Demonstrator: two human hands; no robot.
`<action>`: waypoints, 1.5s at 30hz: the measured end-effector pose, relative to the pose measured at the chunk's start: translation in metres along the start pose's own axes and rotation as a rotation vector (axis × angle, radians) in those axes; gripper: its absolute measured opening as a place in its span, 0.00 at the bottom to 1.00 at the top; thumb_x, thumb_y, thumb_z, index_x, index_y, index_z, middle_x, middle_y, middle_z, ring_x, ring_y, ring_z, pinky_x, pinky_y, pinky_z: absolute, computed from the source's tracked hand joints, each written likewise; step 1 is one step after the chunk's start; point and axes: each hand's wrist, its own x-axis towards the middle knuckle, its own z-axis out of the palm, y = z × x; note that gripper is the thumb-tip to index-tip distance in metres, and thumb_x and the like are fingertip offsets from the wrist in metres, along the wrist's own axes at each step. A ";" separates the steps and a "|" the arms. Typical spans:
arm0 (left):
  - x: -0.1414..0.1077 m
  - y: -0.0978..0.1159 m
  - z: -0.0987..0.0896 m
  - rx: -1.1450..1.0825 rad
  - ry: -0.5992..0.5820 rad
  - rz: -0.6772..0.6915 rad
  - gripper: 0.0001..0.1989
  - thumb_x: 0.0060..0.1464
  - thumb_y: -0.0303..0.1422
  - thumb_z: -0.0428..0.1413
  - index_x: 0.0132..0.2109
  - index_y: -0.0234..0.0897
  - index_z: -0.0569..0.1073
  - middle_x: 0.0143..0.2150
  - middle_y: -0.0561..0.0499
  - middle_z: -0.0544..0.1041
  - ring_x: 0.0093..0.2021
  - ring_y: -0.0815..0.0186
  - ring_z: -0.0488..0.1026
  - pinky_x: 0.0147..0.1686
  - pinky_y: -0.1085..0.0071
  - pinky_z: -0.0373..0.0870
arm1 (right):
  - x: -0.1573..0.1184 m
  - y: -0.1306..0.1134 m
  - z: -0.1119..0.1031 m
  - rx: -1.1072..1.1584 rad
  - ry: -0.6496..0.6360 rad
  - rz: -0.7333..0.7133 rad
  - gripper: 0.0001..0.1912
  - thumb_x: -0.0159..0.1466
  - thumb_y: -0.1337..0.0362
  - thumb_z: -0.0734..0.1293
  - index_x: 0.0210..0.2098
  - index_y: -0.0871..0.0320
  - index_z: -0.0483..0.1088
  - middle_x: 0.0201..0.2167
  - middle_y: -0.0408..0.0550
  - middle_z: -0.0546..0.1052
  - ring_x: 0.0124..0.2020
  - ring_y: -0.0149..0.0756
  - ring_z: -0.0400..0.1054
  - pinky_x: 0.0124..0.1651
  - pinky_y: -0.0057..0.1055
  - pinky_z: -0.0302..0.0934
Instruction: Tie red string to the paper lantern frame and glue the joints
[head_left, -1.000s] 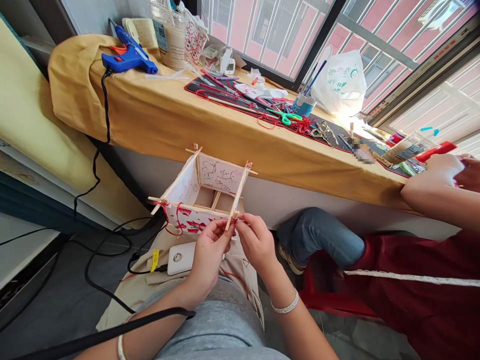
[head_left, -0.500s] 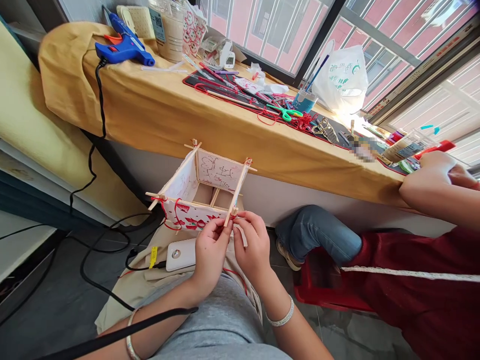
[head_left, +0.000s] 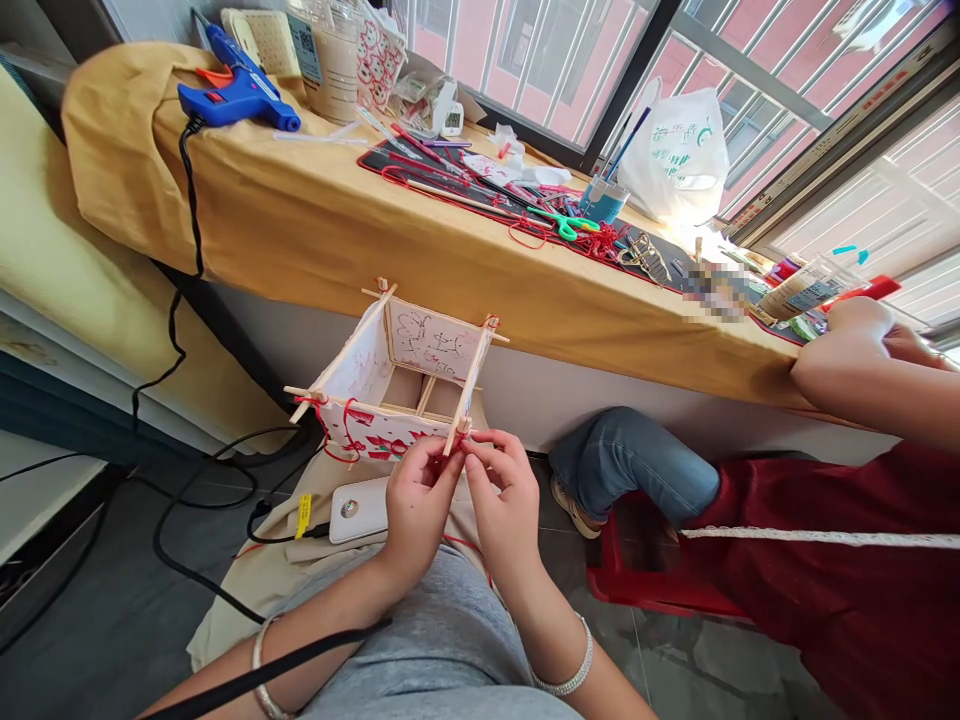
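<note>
Ledge (head_left: 600,425) draped in a yellow cloth (head_left: 337,235), set beneath a barred window (head_left: 540,70); scattered along its top, a glue gun (head_left: 236,100), scissors (head_left: 564,228) and a plastic bag (head_left: 675,150), with black cords (head_left: 184,210) trailing over its edge to the grey tiled floor (head_left: 97,570) (dim, and crossed by more cord). Paper box frame (head_left: 433,343) held up in front of the ledge, not touching it, open end turned upward, long axis tilted, one slim stick edge slanting from the hands toward the ledge. Left hand (head_left: 420,510) and right hand (head_left: 506,505) both clenched, fingertips pinching the near corner stick (head_left: 456,440) from either side. Another person's hand (head_left: 855,345) resting at the ledge's right end.
</note>
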 end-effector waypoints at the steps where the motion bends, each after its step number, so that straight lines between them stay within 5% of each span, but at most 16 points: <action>1: 0.000 0.000 0.000 0.011 0.002 0.017 0.06 0.51 0.34 0.57 0.36 0.37 0.73 0.35 0.51 0.74 0.37 0.65 0.71 0.40 0.70 0.67 | 0.002 -0.001 -0.001 -0.012 -0.002 0.007 0.09 0.60 0.69 0.62 0.34 0.58 0.75 0.40 0.50 0.70 0.42 0.34 0.66 0.41 0.31 0.64; 6: 0.002 -0.001 -0.001 0.079 0.014 0.089 0.05 0.54 0.34 0.55 0.34 0.38 0.73 0.34 0.52 0.73 0.36 0.67 0.70 0.40 0.72 0.66 | 0.011 -0.003 -0.003 -0.096 -0.022 0.019 0.06 0.58 0.68 0.64 0.28 0.59 0.73 0.33 0.46 0.70 0.30 0.30 0.65 0.29 0.26 0.61; 15: -0.001 0.000 -0.001 0.096 0.031 0.045 0.08 0.55 0.37 0.54 0.36 0.38 0.73 0.33 0.52 0.73 0.34 0.67 0.70 0.36 0.72 0.66 | 0.016 -0.007 0.000 -0.305 -0.022 -0.008 0.04 0.57 0.68 0.66 0.31 0.60 0.73 0.34 0.45 0.70 0.24 0.26 0.60 0.28 0.26 0.59; 25: 0.001 0.003 0.002 -0.092 0.062 -0.127 0.12 0.51 0.40 0.57 0.38 0.36 0.74 0.35 0.50 0.76 0.35 0.66 0.72 0.36 0.72 0.68 | 0.017 -0.006 0.007 -0.202 0.041 -0.007 0.07 0.58 0.67 0.64 0.27 0.60 0.73 0.30 0.46 0.71 0.26 0.28 0.62 0.28 0.25 0.58; 35: -0.007 0.015 0.011 -0.429 0.022 -0.426 0.13 0.43 0.38 0.63 0.31 0.33 0.72 0.21 0.59 0.67 0.18 0.78 0.59 0.17 0.80 0.55 | 0.014 -0.004 0.010 -0.009 0.124 0.113 0.08 0.57 0.66 0.64 0.23 0.60 0.71 0.30 0.46 0.70 0.31 0.30 0.66 0.30 0.25 0.61; 45: -0.004 0.017 0.011 -0.364 0.038 -0.381 0.13 0.42 0.37 0.63 0.35 0.34 0.73 0.24 0.56 0.71 0.20 0.76 0.62 0.19 0.79 0.58 | 0.012 -0.001 0.014 -0.058 0.176 0.071 0.07 0.57 0.66 0.64 0.25 0.61 0.72 0.30 0.47 0.70 0.30 0.30 0.65 0.30 0.25 0.60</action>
